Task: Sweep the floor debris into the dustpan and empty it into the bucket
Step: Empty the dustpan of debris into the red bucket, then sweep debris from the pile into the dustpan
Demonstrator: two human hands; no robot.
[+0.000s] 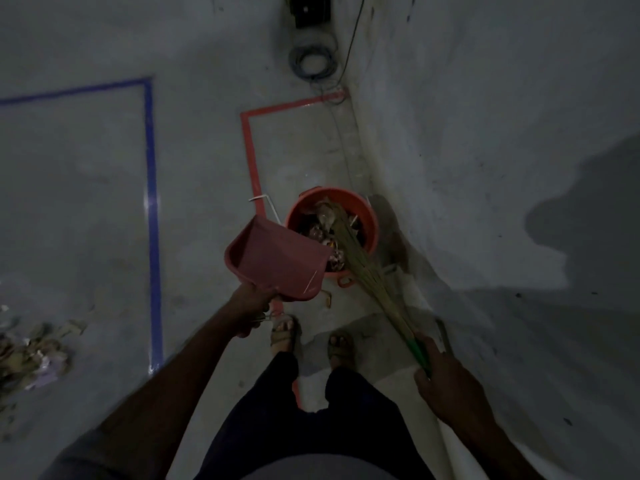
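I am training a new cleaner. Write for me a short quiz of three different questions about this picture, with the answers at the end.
1. True or false: the dustpan is lying flat on the floor.
2. Which hand holds the broom? A) left hand B) right hand C) neither
3. Fill in: the broom's bristle end reaches into the ____.

Key
1. False. The left hand holds it tilted in the air, beside the bucket.
2. B. The right hand grips the broom's green handle.
3. Bucket. It already holds debris; more debris lies on the floor at far left, beyond the blue tape.
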